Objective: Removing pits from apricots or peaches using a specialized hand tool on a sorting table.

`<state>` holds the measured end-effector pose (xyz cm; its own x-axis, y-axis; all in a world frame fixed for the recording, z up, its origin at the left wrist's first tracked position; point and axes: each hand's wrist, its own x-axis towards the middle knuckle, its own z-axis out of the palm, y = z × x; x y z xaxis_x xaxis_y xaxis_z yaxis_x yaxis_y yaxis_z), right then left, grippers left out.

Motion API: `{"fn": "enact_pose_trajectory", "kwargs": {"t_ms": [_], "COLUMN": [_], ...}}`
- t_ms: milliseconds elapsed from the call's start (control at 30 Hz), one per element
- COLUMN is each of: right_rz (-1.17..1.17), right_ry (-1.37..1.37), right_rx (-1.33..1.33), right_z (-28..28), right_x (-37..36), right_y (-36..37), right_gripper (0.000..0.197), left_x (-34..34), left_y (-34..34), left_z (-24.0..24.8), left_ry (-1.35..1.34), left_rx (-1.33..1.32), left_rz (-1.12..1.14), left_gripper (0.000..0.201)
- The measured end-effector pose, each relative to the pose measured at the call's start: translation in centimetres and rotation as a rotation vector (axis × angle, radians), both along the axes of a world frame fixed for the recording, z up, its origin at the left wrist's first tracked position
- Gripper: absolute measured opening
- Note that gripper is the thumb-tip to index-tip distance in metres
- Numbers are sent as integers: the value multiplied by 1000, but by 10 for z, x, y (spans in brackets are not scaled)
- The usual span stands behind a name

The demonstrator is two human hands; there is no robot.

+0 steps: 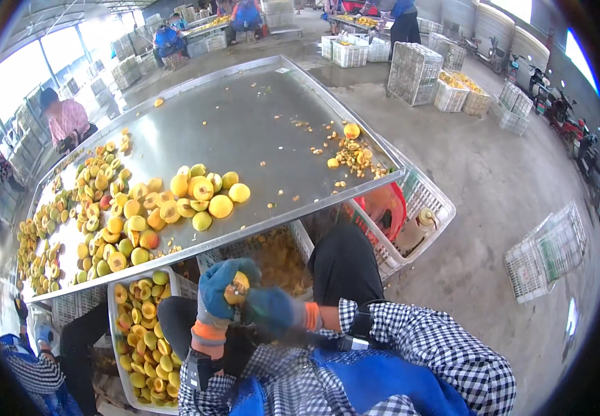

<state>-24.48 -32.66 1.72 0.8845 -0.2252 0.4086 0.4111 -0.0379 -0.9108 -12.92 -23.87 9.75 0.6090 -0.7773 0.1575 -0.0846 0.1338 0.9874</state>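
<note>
two gloved hands meet over the person's lap, before one big metal table (244, 132). the left hand (218, 281) is curled snugly around one piece of yellow fruit (236, 288). the right hand (270, 310) is just beside it, badly blurred — how far open it is, and whether it has hold of anything, i cannot tell. each wrist has one orange cuff and one dark strap. that one fruit is off the table, nearer the body than the table's edge.

on the table's left is one wide spread of cut fruit (99, 208), too many to count. near the right corner is one small pile of stones (359, 156), with two yellow pieces by it, and one lone piece (159, 102) lies by the far edge.

three white crates are close by: one full of halves (111, 312) at the left, one under the table with yellowish scraps (275, 260), and one at the right (445, 204) — with one red thing (386, 208) and one white bottle (418, 229) in it. one co-worker in pink (71, 123) is at the table's far left.
</note>
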Motion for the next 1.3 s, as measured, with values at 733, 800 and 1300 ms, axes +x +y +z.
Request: {"fn": "enact_pose_trajectory", "kwargs": {"t_ms": [733, 800, 1300], "right_rz": [281, 173, 77], "right_ry": [390, 76, 180], "right_rx": [628, 228, -331], "right_z": [-9, -22, -44], "right_x": [-29, -21, -6], "right_y": [22, 23, 1], "right_gripper": [32, 32, 20], "left_x": [-11, -7, -22], "left_y": [15, 14, 1], "left_z": [-16, -15, -3], "left_ry": [-129, -310, 103], "left_rx": [104, 94, 41], "left_rz": [48, -68, 257], "left_gripper": [9, 10, 31]}}
